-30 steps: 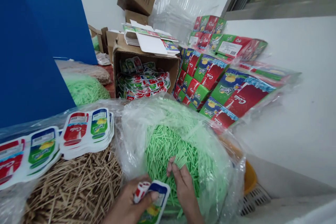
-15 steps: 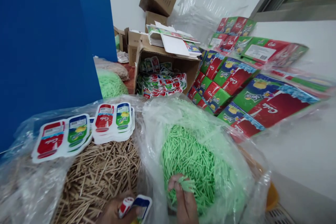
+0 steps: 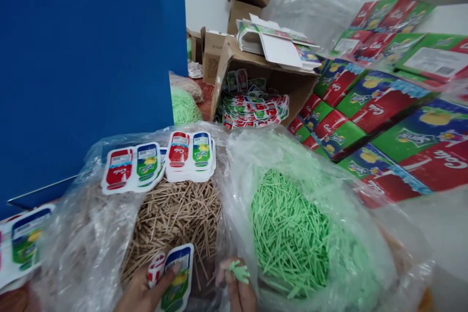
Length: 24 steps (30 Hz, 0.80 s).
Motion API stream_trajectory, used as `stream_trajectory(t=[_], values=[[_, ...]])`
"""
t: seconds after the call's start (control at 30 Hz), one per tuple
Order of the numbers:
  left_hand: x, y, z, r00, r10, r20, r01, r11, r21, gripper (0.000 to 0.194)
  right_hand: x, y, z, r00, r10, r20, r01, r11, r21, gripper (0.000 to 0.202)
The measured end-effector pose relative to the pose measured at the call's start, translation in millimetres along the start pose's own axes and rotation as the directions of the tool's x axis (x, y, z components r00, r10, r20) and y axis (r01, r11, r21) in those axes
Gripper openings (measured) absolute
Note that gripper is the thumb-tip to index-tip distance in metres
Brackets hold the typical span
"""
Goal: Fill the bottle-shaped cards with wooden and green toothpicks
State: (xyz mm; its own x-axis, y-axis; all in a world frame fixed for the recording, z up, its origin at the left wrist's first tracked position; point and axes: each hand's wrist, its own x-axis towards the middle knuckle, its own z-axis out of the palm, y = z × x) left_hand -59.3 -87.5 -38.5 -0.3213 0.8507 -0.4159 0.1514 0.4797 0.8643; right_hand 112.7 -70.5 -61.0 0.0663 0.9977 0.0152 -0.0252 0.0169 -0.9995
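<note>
The loose heap of light-green thin sticks [image 3: 292, 229] in a clear plastic bag is the landmark here. The right hand [image 3: 237, 285] has just drawn leftward off this heap and is now beside its near left edge, its fingertips pinching a small bunch of light-green sticks [image 3: 239, 271] whose ends point right.

The left hand [image 3: 141, 287], farther left of the heap, grips a flat blue-and-green printed card with a white border [image 3: 183, 273]; the thumb presses its face. A red-and-white curled piece [image 3: 156, 269] also sits in that grasp; whether it joins the card cannot be told. Both hands are near each other, so the bunch is now clear of its heap and close to the card, though the two are apart.

Also left of the green heap lies a heap of brown thin sticks [image 3: 175, 209], with red, blue and green printed cards [image 3: 190, 156] on its far side. Beyond the green heap stands a brown cardboard box [image 3: 303, 90] holding similar cards.
</note>
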Motion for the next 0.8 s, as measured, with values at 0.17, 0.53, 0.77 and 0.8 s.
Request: stream_trajectory(t=[0.17, 0.53, 0.77, 0.8], values=[[-1, -11, 1.5, 0.998, -0.015, 0.057, 0.015, 1.000, -0.005, 0.040, 0, 7, 4, 0.998, 0.062, 0.013, -0.062, 0.998, -0.003, 0.038], [3, -14, 16.6, 0.977, 0.158, 0.143, -0.195, 0.934, 0.299, 0.016, 3, 6, -5, 0.997, 0.074, 0.036, -0.070, 0.993, -0.097, 0.040], [3, -15, 21.6, 0.915, 0.331, 0.233, -0.396, 0.848, 0.351, 0.022, 5, -4, -3, 0.999, 0.041, 0.021, -0.041, 0.999, 0.013, 0.036], [3, -15, 22.0, 0.908, 0.350, 0.230, -0.413, 0.844, 0.343, 0.023, 6, -6, -2, 0.999, 0.039, 0.025, -0.040, 0.999, 0.037, 0.035]])
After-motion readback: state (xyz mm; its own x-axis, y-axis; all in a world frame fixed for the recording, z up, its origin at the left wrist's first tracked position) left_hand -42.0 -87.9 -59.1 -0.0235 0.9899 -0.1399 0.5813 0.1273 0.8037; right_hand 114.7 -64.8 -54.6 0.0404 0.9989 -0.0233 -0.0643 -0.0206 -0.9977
